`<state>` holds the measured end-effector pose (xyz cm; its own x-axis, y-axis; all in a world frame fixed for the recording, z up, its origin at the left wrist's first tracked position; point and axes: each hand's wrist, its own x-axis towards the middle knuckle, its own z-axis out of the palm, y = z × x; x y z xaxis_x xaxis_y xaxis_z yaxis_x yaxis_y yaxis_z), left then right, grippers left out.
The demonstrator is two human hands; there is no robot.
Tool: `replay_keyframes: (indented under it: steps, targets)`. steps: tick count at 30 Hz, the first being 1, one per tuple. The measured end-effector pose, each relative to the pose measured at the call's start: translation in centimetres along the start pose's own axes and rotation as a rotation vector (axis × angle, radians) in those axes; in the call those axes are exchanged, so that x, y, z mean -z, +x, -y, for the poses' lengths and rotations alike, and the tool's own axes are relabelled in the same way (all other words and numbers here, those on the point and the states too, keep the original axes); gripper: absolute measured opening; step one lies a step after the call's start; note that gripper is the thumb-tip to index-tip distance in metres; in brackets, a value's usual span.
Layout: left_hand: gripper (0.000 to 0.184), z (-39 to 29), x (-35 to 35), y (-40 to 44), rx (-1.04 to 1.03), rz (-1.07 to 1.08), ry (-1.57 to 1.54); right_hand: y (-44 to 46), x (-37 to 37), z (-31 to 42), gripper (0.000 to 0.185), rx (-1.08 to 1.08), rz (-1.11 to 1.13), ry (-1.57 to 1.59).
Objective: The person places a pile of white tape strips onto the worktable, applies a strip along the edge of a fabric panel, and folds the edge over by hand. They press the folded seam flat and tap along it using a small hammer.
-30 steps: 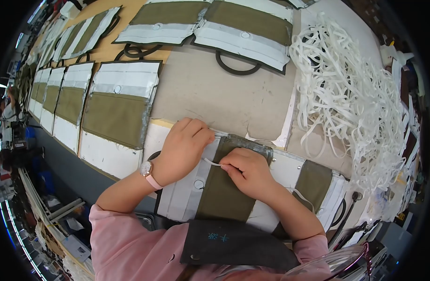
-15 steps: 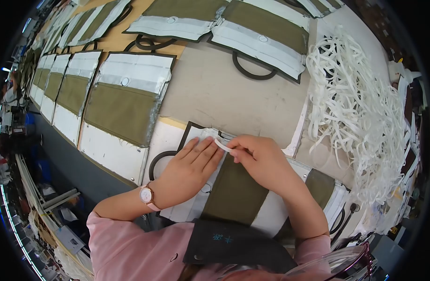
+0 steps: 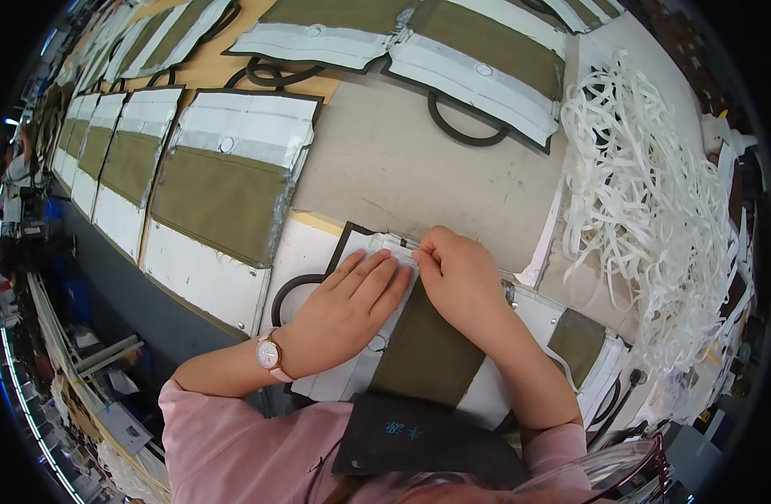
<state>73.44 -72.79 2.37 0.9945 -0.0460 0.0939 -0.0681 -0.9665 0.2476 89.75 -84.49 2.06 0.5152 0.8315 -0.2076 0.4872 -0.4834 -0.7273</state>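
Note:
My left hand (image 3: 356,290) lies flat with fingers outstretched on the white upper part of an olive-and-white fabric panel (image 3: 432,344). Its fingertips rest near the panel's far edge. Beside them, my right hand (image 3: 453,269) is closed in a pinch at that edge, apparently on the end of a narrow white strip; the fingers mostly cover it. The panel has dark edging, and a dark loop handle (image 3: 291,290) sticks out to its left. A thin white strip (image 3: 562,365) curves beside my right forearm.
Several similar panels (image 3: 222,193) stand in a row at the left, and others (image 3: 478,59) lie at the back. A large tangled heap of white strips (image 3: 646,193) covers the right side. A smaller olive piece (image 3: 577,344) lies right of my forearm.
My right hand has turned and its fingertips have come down to the panel's edge. The curved white strip between the hands is now mostly hidden. My left hand stays flat.

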Motion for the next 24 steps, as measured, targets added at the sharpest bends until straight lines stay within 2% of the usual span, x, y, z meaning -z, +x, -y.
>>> replay_keyframes:
  steps: [12,24]
  targets:
    - [0.052,-0.3,-0.5,0.1,0.054,-0.090,-0.006,0.0,-0.6,-0.7,0.013,0.040,-0.079,0.021]
    - [0.052,-0.4,-0.3,0.5,0.027,-0.061,0.031,-0.1,-1.1,-0.6,0.013,0.034,-0.114,-0.056]
